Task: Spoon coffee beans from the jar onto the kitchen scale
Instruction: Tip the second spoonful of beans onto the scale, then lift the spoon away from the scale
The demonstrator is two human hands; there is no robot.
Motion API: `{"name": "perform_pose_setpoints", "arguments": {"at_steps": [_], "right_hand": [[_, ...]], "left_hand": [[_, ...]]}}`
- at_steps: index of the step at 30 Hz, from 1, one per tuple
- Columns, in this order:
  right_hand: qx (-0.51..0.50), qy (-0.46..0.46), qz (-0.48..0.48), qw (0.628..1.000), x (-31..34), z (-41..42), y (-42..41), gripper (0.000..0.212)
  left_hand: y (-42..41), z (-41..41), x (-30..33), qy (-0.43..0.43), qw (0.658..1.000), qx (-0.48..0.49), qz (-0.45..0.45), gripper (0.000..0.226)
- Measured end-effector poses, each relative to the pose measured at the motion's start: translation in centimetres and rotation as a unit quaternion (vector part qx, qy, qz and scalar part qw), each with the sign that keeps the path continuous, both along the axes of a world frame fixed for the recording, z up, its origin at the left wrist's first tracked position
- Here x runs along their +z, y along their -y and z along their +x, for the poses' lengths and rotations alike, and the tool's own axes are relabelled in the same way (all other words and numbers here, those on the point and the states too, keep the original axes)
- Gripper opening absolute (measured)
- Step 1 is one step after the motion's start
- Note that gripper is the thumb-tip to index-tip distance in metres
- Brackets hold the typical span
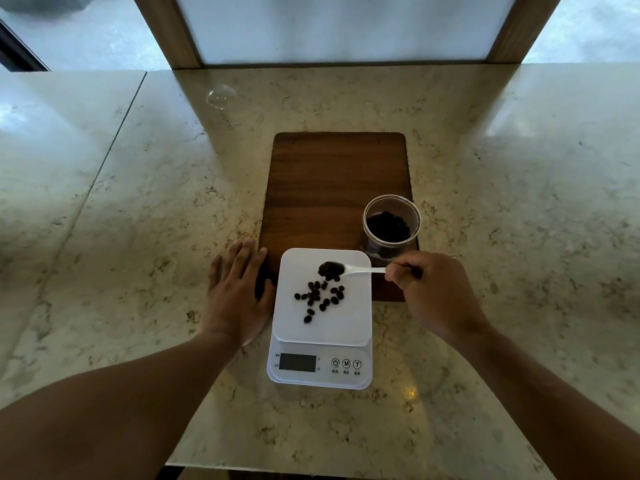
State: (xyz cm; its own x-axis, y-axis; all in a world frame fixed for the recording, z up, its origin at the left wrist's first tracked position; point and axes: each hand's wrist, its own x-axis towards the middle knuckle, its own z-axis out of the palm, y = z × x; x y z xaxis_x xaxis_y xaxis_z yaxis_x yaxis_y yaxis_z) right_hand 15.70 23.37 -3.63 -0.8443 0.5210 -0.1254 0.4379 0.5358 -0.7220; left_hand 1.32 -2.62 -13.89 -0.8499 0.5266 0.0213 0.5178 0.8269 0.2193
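A white kitchen scale (349, 323) stands at the near end of a dark wooden board, with several coffee beans (320, 297) scattered on its platform. My right hand (434, 292) grips the handle of a white plastic spoon (360, 270). The spoon's bowl hangs over the platform's far part, heaped with beans. A clear jar (391, 225) with beans in its bottom stands open on the board, just behind my right hand. My left hand (239, 292) lies flat on the counter, fingers apart, against the scale's left side.
The wooden board (332, 188) lies on a marble counter (138, 237). A clear round lid-like object (220, 96) rests on the counter at the far left. A wood-framed panel (346, 29) rises behind the counter. The counter's near edge is close below the scale.
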Motion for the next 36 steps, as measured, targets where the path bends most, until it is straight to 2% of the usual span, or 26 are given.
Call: {"name": "perform_pose_setpoints", "arguments": {"at_steps": [9, 19, 23, 27, 31, 34, 36], "right_hand": [[0.048, -0.072, 0.090, 0.992, -0.2, 0.3, 0.2, 0.011], [0.110, -0.157, 0.217, 0.957, 0.7, 1.0, 0.2, 0.014], [0.101, -0.183, 0.234, 0.950, 0.6, 1.3, 0.2, 0.017], [0.034, -0.172, 0.171, 0.970, -0.1, 1.4, 0.0, 0.011], [-0.059, -0.136, 0.033, 0.988, -1.2, 2.2, 0.5, 0.008], [-0.143, -0.096, -0.074, 0.982, -2.4, 3.8, 1.3, 0.011], [-0.194, -0.084, -0.099, 0.972, -3.4, 5.4, 1.9, 0.012]], "left_hand": [[0.2, 0.0, -0.2, -0.003, 1.000, -0.001, 0.007, 0.062], [0.1, -0.1, -0.3, -0.008, 1.000, -0.004, -0.001, 0.063], [0.1, 0.0, -0.1, -0.005, 1.000, -0.003, 0.000, 0.063], [0.0, 0.0, 0.2, 0.000, 1.000, -0.003, 0.005, 0.065], [0.0, 0.1, 0.4, 0.002, 1.000, -0.003, 0.005, 0.066], [0.0, 0.2, 0.5, 0.005, 1.000, -0.001, 0.004, 0.067], [-0.1, 0.2, 0.5, 0.006, 1.000, -0.003, 0.005, 0.067]]}}
